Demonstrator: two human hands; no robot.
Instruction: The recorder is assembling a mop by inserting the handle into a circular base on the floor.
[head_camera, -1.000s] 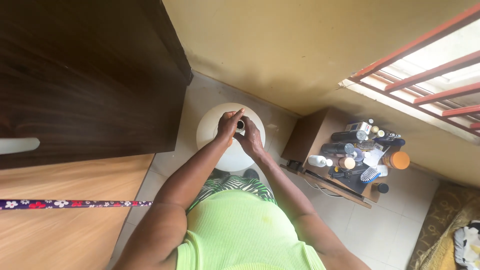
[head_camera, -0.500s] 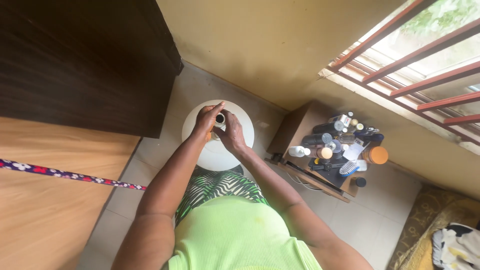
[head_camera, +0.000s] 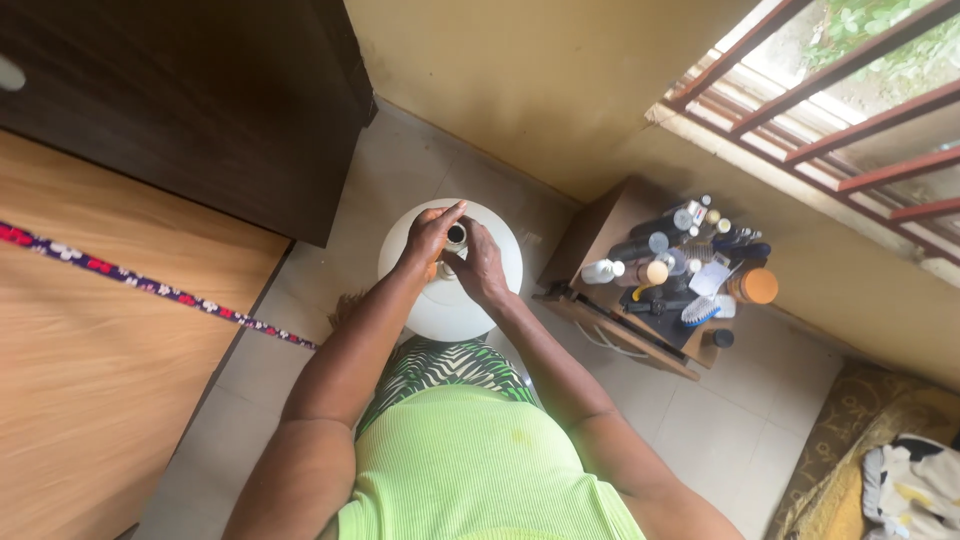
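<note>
Since a second ago your head has swung, so the dark cabinet (head_camera: 190, 100) sits higher in the head view and the flowered strap (head_camera: 150, 287) now runs slanted across the wooden panel (head_camera: 90, 400); both hands stay clasped round the same small thing.

From the head view, the small dark-mouthed container (head_camera: 456, 236) stands upright between your hands, above the round white stool top (head_camera: 450, 305), its long axis pointing up at you. Your left hand (head_camera: 428, 240) curls its fingers over the near-left side and top of it, holding it; your right hand (head_camera: 482, 268) closes on it from the right (how firmly, I cannot tell). Both are equally near.

To your right, the small brown surface (head_camera: 610, 240) under the barred window (head_camera: 850, 100) carries crowded toiletries: a white bottle (head_camera: 600, 271) at its near-left edge, dark cylindrical cans behind it, an orange-lidded jar (head_camera: 754, 286) at the far right, and a blue-and-white brush (head_camera: 700, 309) near the front.
</note>
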